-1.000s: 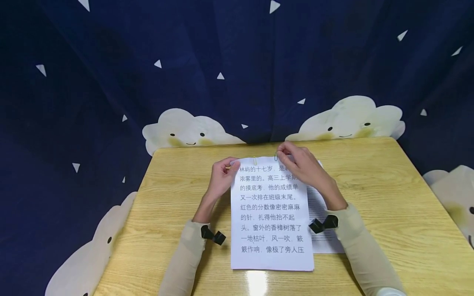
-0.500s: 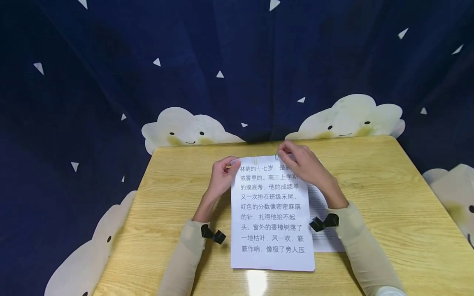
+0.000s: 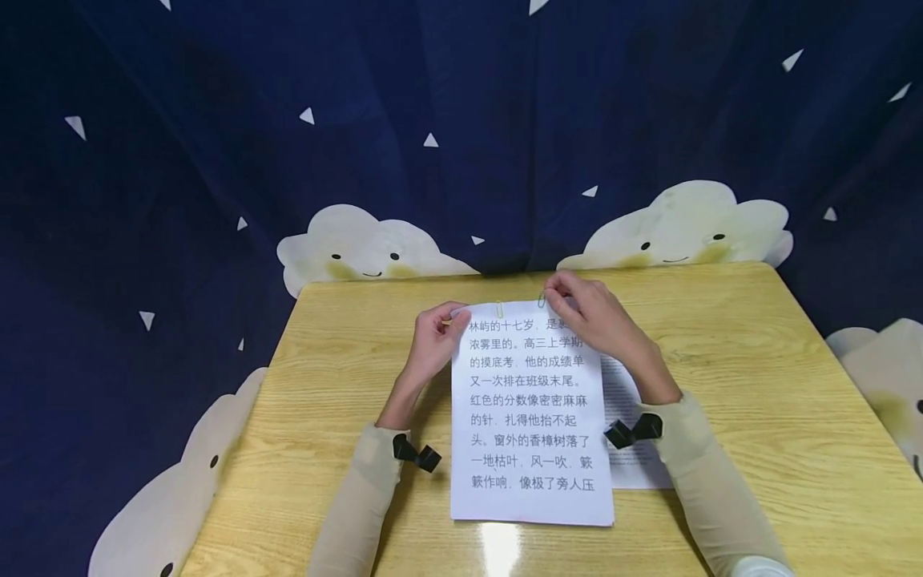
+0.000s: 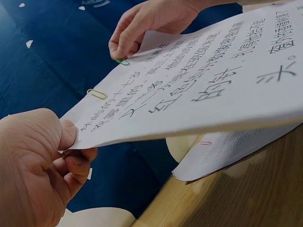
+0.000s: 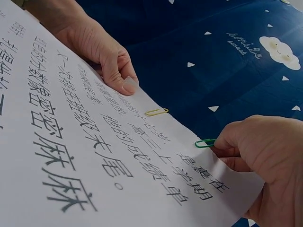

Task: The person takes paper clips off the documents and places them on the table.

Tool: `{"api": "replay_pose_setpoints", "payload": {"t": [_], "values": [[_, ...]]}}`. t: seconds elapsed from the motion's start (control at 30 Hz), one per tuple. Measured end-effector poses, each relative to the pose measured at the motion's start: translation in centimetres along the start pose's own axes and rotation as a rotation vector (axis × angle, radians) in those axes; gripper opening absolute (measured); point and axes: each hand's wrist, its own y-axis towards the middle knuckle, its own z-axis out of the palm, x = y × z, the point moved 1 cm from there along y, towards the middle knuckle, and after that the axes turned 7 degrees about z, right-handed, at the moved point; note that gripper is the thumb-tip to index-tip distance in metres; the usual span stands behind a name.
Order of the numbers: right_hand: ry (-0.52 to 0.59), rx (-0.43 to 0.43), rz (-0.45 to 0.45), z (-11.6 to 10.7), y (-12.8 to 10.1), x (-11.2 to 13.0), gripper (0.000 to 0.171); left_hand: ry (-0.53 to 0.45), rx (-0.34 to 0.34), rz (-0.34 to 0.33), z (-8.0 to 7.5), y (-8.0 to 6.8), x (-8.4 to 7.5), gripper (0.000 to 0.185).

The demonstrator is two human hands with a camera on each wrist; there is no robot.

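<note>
Light falls from overhead, even and soft, leaving a white glare patch on the glossy table (image 3: 757,385) at six o'clock in the head view. The dark curtain (image 3: 144,200) bows toward the edges. Wrist views blur close up; shadows stay faint.

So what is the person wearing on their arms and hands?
Both hands, left hand and right hand, are bare, with no rings or gloves visible. Each forearm is covered by a snug pale cream sleeve ending at the wrist, and a small black strap or clip sits at each cuff.
</note>
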Motion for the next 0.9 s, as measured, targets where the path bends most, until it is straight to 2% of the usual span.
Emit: {"api": "replay_pose_setpoints", "payload": {"t": [0.27,0.9], "values": [[-0.013,-0.035,0.002,-0.4,-0.4,-0.3,0.009,0.004,0.004,-0.011,0.3,0.0,0.3,0.019],[-0.013,-0.032,0.005,-1.1,0.0,-1.0,0.009,0.014,-0.021,-0.003,0.3,-0.2,0.5,0.019]]}}
